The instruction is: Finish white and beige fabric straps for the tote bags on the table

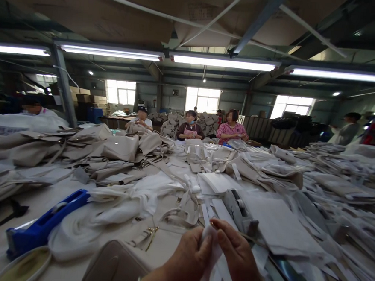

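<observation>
Close in front of me, my left hand [187,254] is closed around a white strip of thin, soft wrapping material [210,257], thumb on top. My right hand [239,253] pinches the strip's upper end from the other side, its fingertips near my left fingers. What lies between the fingertips is partly hidden. A beige bag [114,266] lies below and left of my hands. Just beyond it are a strap with a gold buckle [147,234] and a bunched beige strap [187,209].
A blue tape dispenser [48,223], a coil of white foam sheet [78,231] and a round dish [26,266] lie left. A grey metal dispenser [238,210] and white sheets [281,224] lie right. Beige bags [121,146] are heaped beyond; several people sit across the table.
</observation>
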`<state>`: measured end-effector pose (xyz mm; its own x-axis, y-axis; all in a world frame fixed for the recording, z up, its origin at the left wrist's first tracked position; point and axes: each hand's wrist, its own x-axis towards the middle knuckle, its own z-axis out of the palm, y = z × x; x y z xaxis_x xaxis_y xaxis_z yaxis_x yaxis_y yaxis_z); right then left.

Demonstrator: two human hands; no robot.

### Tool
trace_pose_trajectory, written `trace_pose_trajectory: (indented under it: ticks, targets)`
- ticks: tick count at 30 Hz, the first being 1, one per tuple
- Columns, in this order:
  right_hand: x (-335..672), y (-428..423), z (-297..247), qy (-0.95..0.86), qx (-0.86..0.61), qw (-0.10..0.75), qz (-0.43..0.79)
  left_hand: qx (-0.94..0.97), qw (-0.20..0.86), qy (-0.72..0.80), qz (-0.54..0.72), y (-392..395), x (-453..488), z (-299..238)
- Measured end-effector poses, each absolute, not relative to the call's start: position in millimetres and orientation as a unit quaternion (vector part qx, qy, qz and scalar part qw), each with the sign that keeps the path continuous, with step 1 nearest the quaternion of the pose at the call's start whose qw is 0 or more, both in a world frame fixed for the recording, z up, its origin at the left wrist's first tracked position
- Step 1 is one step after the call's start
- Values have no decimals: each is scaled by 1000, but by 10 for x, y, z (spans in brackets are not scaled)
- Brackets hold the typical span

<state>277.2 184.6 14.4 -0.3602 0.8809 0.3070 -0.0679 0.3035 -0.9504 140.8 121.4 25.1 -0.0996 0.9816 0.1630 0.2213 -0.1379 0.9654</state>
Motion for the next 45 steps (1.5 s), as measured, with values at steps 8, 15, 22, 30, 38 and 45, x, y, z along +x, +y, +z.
trace_pose_trajectory:
  ticks: [8,15,22,30,38,45]
  targets:
    - [2772,1859,359,-699,-268,386,540,600,411,474,497,1102,1348,350]
    - [2688,1843,241,-654,-289,439,544,520,445,493,538,1092,1299,218]
    - [3052,2004,240,-829,-119,349,420,472,503,461,559,1084,1244,360]
    - [2897,2128,546,-906,-69,319,269,546,428,493,525,1120,1268,364]
    - [2769,2072,431,-733,-160,343,566,612,336,523,489,1112,1326,342]
    - [2735,1969,425,-665,-197,360,623,615,431,489,443,1048,1262,408]
